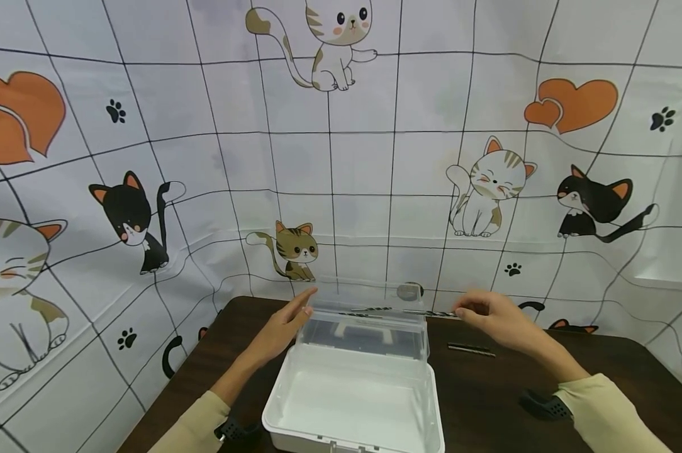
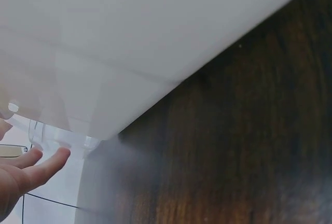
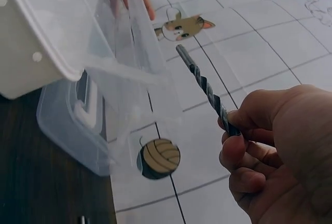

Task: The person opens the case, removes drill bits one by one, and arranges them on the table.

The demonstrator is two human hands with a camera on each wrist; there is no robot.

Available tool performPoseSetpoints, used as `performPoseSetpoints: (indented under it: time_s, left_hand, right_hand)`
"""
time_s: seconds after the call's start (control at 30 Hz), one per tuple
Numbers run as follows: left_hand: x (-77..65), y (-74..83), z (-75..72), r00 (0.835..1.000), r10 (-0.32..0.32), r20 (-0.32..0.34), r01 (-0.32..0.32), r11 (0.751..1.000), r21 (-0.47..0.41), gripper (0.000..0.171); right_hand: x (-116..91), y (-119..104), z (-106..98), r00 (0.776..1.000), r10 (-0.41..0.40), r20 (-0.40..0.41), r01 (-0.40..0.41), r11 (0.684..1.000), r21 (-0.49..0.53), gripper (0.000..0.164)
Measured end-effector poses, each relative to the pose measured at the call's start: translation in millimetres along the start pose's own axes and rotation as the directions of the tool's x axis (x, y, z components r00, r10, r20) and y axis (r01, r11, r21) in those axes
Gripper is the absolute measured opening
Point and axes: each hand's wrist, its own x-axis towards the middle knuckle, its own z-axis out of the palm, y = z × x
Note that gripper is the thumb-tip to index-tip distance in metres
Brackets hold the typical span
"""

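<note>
Pinching a dark grey, spiral-fluted metal drill bit (image 1: 440, 313) in my right hand (image 1: 491, 314)

Seen from my head, a white rectangular plastic box (image 1: 358, 390) stands open at the lower centre of the frame, on a dark brown wood-grained table (image 1: 494, 390). Its clear plastic lid (image 1: 363, 343) is raised behind it, and slim dark bits (image 1: 369, 309) show within the outline of the clear plastic. My right hand is right of centre, thumb and fingers closed on one end of the drill bit, which points left toward that plastic. Below it, further slender dark metal pieces (image 1: 471, 350) lie on the table. My left hand (image 1: 281, 324) is unclenched, fingers extended at the left edge of the clear plastic. A white sheet with black grid lines and cartoon cats (image 1: 363, 163) fills the background.

From my left wrist, the box's white side fills the upper left and the table the right; my loosely extended fingers are at the lower left, beside a clear edge.

From my right wrist, the drill bit slants from my grasp at lower right up to the upper centre, its smooth shank foremost. The box occupies the upper left, and my left fingers appear at the top.
</note>
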Motion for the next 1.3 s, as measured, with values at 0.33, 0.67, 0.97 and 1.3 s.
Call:
performPoseSetpoints:
  time_s: [0.33, 0.67, 0.97, 1.3]
  left_hand:
    - [1.3, -1.5, -0.4, 1.0, 0.007, 0.003, -0.007, 1.0, 0.002, 0.052]
    - [8.0, -15.7, -0.4, 1.0, -0.007, -0.005, 0.007, 1.0, 0.03, 0.051]
    - [9.2, -34.9, 0.8, 1.0, -0.015, -0.019, 0.016, 0.999, 0.038, 0.05]
    - [9.9, -32.4, -0.1, 1.0, -0.002, -0.008, 0.003, 0.999, 0.036, 0.051]
  right_hand:
    - [-33, 31, -16, 0.996, 0.087, -0.027, -0.088, 0.996, -0.012, 0.018]
    - [-69, 79, -9, 0.957, 0.287, -0.038, -0.285, 0.957, 0.055, 0.03]
    - [-86, 116, 12, 0.912, 0.41, -0.014, -0.387, 0.87, 0.304, 0.039]
    - [-81, 122, 29, 0.885, 0.45, -0.119, -0.375, 0.841, 0.389, 0.043]
